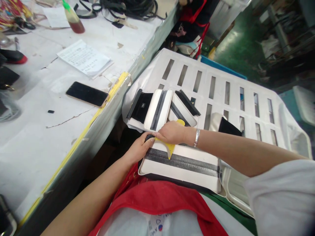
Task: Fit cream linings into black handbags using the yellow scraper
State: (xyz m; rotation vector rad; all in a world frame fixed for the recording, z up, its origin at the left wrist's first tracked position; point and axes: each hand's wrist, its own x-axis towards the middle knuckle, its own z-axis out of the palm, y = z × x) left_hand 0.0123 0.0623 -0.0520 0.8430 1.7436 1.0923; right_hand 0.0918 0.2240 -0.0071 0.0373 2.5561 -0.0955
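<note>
A white panel point(179, 167) with a dark grey stripe along its length lies across my front at table height. My left hand point(139, 147) is closed at its far left corner, with the thumb on top and something dark under the fingers. Right beside it, my right hand point(172, 132) is closed around a yellow flexible piece point(171, 150), whose pointed end hangs over the panel; its exact kind I cannot make out. The two hands touch at the fingertips. Just beyond them lie a smaller white striped piece point(158, 109) and another one, tilted point(182, 109), with black parts beside them.
A white slotted rack point(219, 88) stretches out ahead. On the left, a white worktable point(36, 157) with a yellow-taped edge holds a phone point(86, 94), a written notepad point(84, 59), a green-capped bottle point(73, 19) and black straps point(128, 8). Clear plastic trays point(237, 186) sit at my right.
</note>
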